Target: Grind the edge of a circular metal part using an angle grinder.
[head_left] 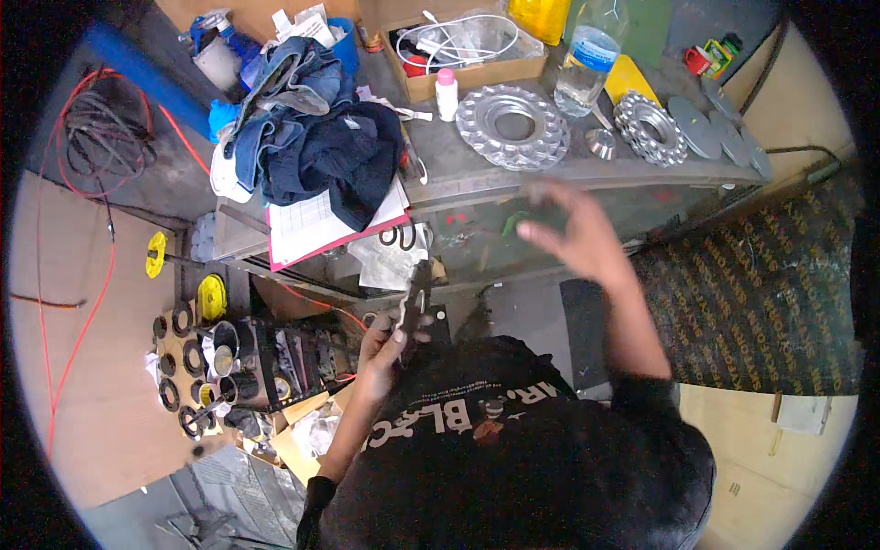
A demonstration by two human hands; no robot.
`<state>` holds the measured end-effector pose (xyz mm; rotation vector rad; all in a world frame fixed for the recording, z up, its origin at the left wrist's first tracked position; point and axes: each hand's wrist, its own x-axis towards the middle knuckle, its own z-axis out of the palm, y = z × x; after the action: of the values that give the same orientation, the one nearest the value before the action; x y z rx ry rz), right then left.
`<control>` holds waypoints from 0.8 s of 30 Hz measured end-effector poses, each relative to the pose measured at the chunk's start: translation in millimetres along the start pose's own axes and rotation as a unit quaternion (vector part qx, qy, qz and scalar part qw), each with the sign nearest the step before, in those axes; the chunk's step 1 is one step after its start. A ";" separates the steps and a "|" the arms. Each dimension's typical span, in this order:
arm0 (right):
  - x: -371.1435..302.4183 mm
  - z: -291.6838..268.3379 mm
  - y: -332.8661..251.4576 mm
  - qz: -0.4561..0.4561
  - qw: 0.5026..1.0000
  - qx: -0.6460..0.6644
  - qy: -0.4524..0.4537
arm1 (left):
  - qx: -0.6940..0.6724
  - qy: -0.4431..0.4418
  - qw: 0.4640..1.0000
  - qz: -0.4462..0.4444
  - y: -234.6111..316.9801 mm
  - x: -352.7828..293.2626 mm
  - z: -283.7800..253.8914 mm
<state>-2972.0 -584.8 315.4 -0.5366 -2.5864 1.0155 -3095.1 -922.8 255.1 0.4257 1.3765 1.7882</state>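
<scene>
My left hand is closed around a dark, narrow metal piece with a wavy, shiny edge, held upright in front of my chest. Its full shape does not show from this angle. My right hand is stretched over the front edge of the bench, fingers apart and slightly blurred, with nothing visible in it. Beyond it on the bench lie a large scalloped metal ring and a smaller notched ring. Several flat grey discs rest to the right of these. A small metal funnel-shaped piece sits between the two rings.
Piled denim and dark cloth covers a clipboard with papers on the bench's left. Behind the rings stand a water bottle, a pink-capped bottle and a cardboard box with cables. A rack with black rings stands lower left.
</scene>
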 end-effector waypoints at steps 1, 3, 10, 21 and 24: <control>-23.0 12.2 7.6 -0.012 0.995 0.095 -0.033 | 0.039 -0.009 0.999 0.006 2.2 4.1 -0.4; -62.3 59.3 24.2 0.112 0.958 0.233 -0.122 | 0.093 -0.039 0.995 -0.013 6.3 11.4 0.4; -167.4 164.4 42.9 0.274 0.874 0.328 -0.232 | 0.281 -0.146 0.946 -0.066 5.1 40.5 4.3; -197.6 179.1 -83.3 0.204 0.743 0.549 0.325 | -0.154 -0.357 0.902 -0.186 16.9 68.4 -20.2; -219.8 195.8 -120.7 0.225 0.778 0.452 0.375 | -0.163 -0.378 0.883 -0.225 10.0 63.4 -33.5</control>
<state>-2886.6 -879.2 230.1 -1.0113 -1.0862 1.5930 -3160.5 -896.2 239.5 0.4970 0.5449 1.2213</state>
